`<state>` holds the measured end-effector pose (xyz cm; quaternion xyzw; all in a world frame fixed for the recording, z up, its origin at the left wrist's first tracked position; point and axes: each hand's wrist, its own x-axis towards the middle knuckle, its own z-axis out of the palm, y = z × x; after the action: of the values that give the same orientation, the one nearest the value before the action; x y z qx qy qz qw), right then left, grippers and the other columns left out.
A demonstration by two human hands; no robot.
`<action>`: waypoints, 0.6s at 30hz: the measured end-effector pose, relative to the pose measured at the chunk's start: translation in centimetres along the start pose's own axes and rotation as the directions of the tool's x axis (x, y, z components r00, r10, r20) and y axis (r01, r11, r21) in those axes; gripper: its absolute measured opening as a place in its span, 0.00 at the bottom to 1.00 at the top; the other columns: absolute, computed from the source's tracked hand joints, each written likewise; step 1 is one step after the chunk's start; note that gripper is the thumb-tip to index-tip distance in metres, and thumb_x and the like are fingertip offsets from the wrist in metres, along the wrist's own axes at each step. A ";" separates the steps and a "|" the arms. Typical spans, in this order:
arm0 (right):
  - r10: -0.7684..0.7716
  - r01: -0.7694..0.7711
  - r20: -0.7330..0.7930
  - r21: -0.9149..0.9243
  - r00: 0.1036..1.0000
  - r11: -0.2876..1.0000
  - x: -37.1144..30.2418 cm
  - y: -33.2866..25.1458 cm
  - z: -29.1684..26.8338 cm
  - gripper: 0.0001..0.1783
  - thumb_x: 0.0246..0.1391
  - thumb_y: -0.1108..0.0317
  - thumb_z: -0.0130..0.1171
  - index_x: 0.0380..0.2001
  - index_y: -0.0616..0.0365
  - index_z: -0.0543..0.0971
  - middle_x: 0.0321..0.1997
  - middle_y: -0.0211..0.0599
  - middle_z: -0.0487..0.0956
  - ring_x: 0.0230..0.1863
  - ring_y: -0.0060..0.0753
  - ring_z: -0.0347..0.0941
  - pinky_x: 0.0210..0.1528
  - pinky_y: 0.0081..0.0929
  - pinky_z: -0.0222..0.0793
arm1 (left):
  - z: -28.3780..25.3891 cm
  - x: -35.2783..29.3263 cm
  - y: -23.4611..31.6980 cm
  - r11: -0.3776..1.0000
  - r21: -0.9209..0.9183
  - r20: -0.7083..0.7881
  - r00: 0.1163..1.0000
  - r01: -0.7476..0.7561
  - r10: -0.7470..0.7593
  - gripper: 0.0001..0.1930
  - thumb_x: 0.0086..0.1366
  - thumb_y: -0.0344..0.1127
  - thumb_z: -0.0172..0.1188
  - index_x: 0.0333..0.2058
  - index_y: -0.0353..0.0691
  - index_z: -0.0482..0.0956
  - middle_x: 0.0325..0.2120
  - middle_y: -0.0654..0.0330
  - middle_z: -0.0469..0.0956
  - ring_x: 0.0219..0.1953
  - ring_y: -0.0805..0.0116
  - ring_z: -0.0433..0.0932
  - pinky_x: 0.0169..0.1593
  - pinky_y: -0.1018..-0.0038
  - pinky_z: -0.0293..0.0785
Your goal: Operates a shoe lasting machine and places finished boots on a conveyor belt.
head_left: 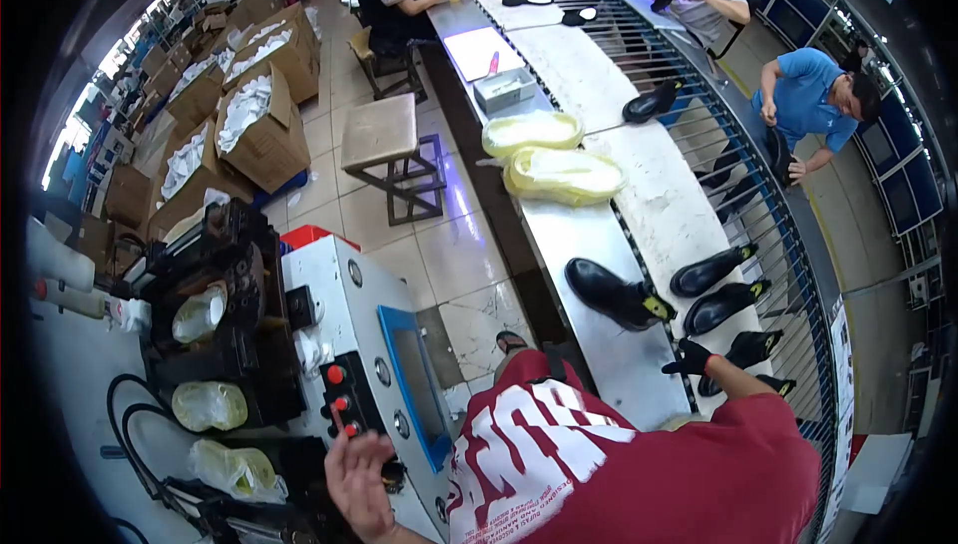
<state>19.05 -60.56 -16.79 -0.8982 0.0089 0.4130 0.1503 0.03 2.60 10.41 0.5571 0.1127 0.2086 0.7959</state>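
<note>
Beside the machine's control panel (351, 399) my bare left hand (361, 479) is raised, empty, fingers apart and one stretched up close to a red push button (351, 429). Whether that finger touches the button I cannot tell. Out to the right, my right hand (691, 356) wears a black glove. Its fingers are spread over the edge between the metal table (609, 245) and the conveyor, near a black ankle boot (748, 349) with a yellow-green tab. Another black boot (617, 294) lies on the metal table, and more boots (725, 306) line the conveyor.
Pale yellow sole-shaped pads (566, 176) sit on the table, near a grey box (504, 90). Similar yellow plastic-wrapped forms (210, 405) sit in the machine at left. A stool (381, 133) and cartons (264, 130) stand beyond. Several co-workers (818, 105) work along the roller conveyor (788, 245).
</note>
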 end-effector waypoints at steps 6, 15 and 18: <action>-0.124 0.509 -0.600 0.530 0.791 0.678 6.2 -8.6 -0.2 0.36 0.49 0.58 0.74 0.57 0.60 0.71 0.52 0.40 0.78 0.53 0.30 0.75 0.56 0.30 0.71 | 11.2 12.2 -12.7 0.807 0.453 0.260 0.809 0.380 -0.527 0.18 0.72 0.32 0.55 0.58 0.34 0.73 0.52 0.56 0.79 0.54 0.68 0.77 0.58 0.73 0.71; -0.357 0.463 -0.474 0.126 0.805 0.877 1.7 -30.8 -16.2 0.33 0.50 0.32 0.57 0.29 0.55 0.83 0.30 0.47 0.83 0.35 0.52 0.80 0.38 0.44 0.74 | 18.8 15.4 -20.8 0.567 0.534 0.372 0.428 0.627 -0.823 0.41 0.72 0.39 0.58 0.74 0.43 0.41 0.71 0.46 0.52 0.66 0.57 0.65 0.63 0.67 0.67; -0.544 0.655 -0.485 0.081 0.685 0.752 2.7 -36.8 -18.5 0.32 0.50 0.33 0.58 0.30 0.55 0.83 0.30 0.50 0.82 0.34 0.53 0.80 0.39 0.44 0.74 | 19.9 16.7 -17.1 0.533 0.139 0.229 0.497 0.834 -0.837 0.55 0.67 0.46 0.64 0.72 0.45 0.25 0.73 0.45 0.40 0.70 0.39 0.55 0.64 0.51 0.64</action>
<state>39.66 -30.27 2.19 -0.8923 -0.2030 0.1259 0.3830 26.61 -11.45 2.41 0.4596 0.2600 -0.2798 0.8018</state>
